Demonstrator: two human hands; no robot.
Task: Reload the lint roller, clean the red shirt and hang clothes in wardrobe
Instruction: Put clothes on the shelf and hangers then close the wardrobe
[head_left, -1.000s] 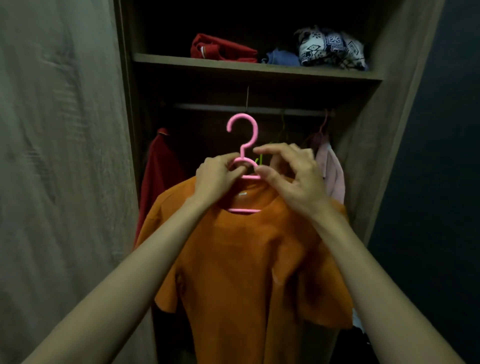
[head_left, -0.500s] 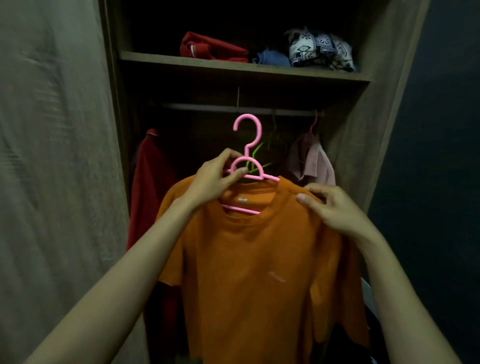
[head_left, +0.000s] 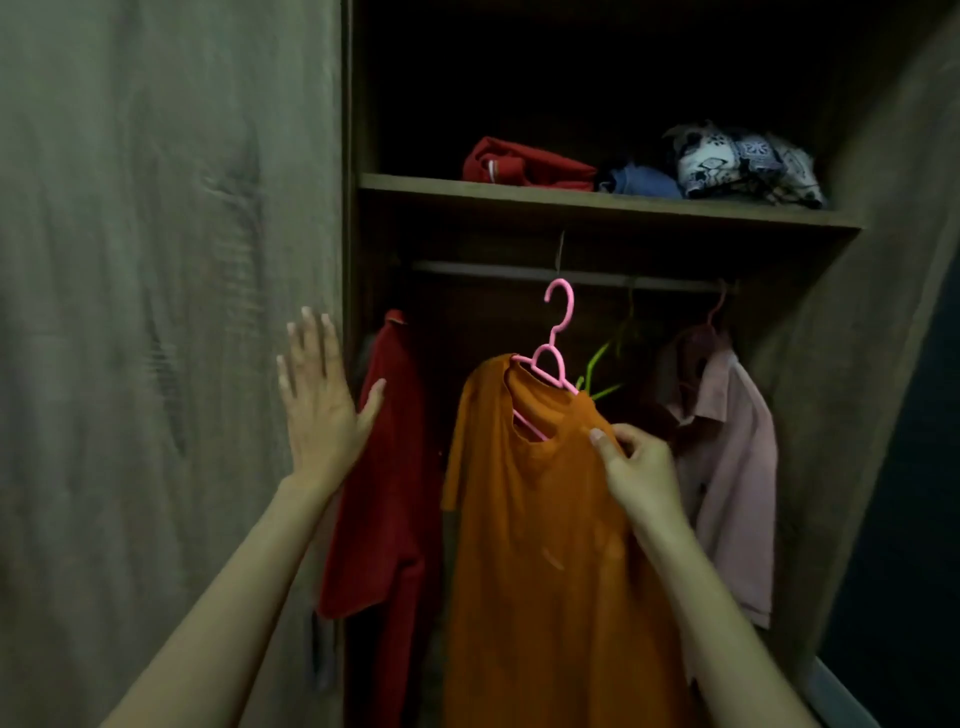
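The right hand (head_left: 636, 470) pinches the orange shirt (head_left: 545, 545) at its shoulder, just under the neck; the left hand (head_left: 317, 400) is open and flat, fingers spread, on the wardrobe door (head_left: 156, 312) beside the opening. The shirt sits on a pink hanger (head_left: 553, 353), which tilts, with its hook just below the rail (head_left: 519, 270) and not on it yet. To hang it well, I think the right hand should lift until the hook goes over the rail, in the gap between the red shirt (head_left: 384, 467) on its left and the pink shirt (head_left: 727, 457) on its right; then let go slowly so the shirt does not slip off the tilted hanger. A green hanger (head_left: 602, 364) just behind the right hand could catch the hook. Far above both hands, folded clothes (head_left: 639, 166) lie on a shelf (head_left: 571, 202). The wardrobe is very dark; its back and floor cannot be seen; the shirt bottoms are cut off; no lint roller is in view.
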